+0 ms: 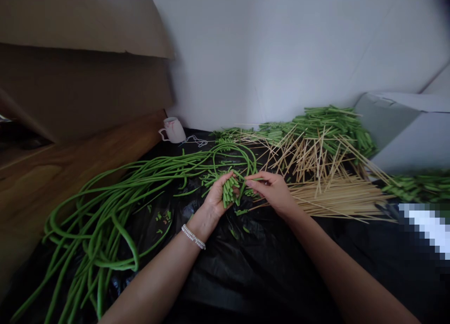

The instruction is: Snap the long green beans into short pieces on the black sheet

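My left hand (218, 195), with a pearl bracelet on its wrist, is closed around a bunch of short cut green bean pieces (230, 192). My right hand (270, 189) pinches one bean piece (253, 178) just beside the bunch, and the fingertips of both hands nearly touch. Long uncut green beans (116, 207) curl over the black plastic sheet (246, 267) to the left of my hands. A loose pile of bamboo skewers (333, 192) lies right of my right hand.
Beans threaded on skewers are heaped at the back right (326, 127), more at the right edge (418, 185). A white mug (173, 129) stands by the wall. A cardboard box (80, 56) sits on wood at left, a grey box (404, 131) at right.
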Demonstrator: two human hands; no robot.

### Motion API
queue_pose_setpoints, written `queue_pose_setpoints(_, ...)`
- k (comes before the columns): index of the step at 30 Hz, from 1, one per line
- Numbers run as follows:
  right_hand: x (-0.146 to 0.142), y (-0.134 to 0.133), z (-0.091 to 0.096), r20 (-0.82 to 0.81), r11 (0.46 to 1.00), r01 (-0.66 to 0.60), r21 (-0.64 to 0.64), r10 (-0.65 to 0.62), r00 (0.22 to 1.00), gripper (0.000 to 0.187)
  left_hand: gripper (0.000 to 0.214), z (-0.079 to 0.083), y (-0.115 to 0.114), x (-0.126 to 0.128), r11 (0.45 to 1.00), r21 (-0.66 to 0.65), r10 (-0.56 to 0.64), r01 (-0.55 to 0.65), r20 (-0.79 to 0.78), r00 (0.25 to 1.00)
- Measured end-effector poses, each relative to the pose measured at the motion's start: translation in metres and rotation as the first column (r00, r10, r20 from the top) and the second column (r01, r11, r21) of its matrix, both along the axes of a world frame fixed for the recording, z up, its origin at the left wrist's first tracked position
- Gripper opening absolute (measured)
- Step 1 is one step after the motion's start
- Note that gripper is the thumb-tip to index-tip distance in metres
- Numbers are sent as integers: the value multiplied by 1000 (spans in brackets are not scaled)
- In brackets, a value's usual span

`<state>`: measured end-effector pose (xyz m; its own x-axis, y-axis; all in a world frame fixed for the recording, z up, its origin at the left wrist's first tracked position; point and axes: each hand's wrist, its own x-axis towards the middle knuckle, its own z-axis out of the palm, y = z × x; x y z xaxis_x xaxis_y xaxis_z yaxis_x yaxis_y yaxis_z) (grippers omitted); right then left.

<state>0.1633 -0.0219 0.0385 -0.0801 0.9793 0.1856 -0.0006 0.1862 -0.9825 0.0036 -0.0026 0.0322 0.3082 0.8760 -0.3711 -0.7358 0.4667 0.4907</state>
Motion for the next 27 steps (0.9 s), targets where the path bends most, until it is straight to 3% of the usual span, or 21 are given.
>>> queue_pose_setpoints(7,-2,-6,6,51,999,-31,43,29,998,15,30,6,10,-18,996,-65,64,-59,72,995)
queue_pose_setpoints(10,-2,-7,7,-32,997,-69,-24,68,997,21,25,7,6,-20,996,10,-90,90,51,995)
queue_pose_setpoints(14,0,-4,3,-90,993,-103,-59,97,991,24,10,3,-5,-12,948,31,-305,316,-194,932)
queue_pose_setpoints(20,2,-3,4,-39,994,-106,-37,105,994,26,10,0,-12,-13,874,86,-448,477,-235,863)
queue_pose_setpoints(23,2,-3,5,10,993,-114,-27,114,993,25,10,2,-12,-11,860,151,-440,488,-268,857)
queue_pose_setpoints(27,-1,-3,2,113,996,-22,92,12,994,21,9,-2,-10,-2,915,165,-304,367,-313,900)
